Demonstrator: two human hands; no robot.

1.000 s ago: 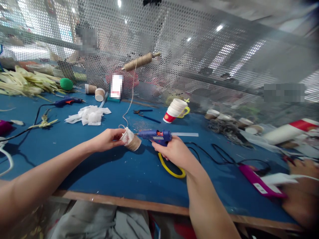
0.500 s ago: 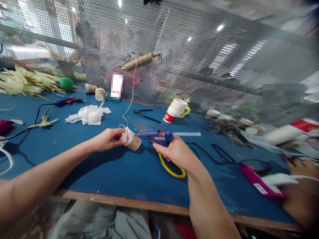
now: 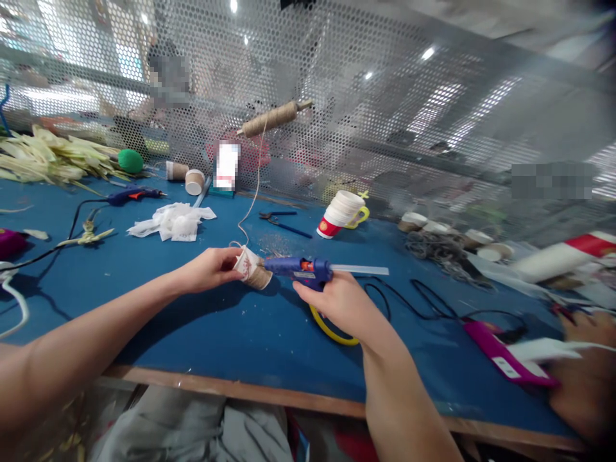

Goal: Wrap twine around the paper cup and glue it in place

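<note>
My left hand [image 3: 214,268] is closed on a small paper cup [image 3: 255,271], tilted just above the table and partly wrapped in brown twine. My right hand [image 3: 339,296] grips a blue hot glue gun [image 3: 301,271], whose nozzle meets the cup's side. A clear glue stick [image 3: 360,269] pokes out of the gun's back. From the cup a strand of twine [image 3: 257,183] runs up to a spool of twine [image 3: 272,120] mounted at the mesh panel. Under my right hand lies a yellow ring-shaped handle [image 3: 332,330], partly hidden.
Pliers [image 3: 283,222] and stacked paper cups [image 3: 341,215] stand beyond my hands. White cloth [image 3: 176,221] and another glue gun [image 3: 135,194] lie left. A purple power strip [image 3: 505,356] sits right, beside another person's hand [image 3: 587,333]. A perforated metal panel [image 3: 385,115] rises behind.
The glue gun has shifted slightly left and down, its nozzle still at the cup. My left hand and the cup are nearly unchanged. The whole view has moved a little.
</note>
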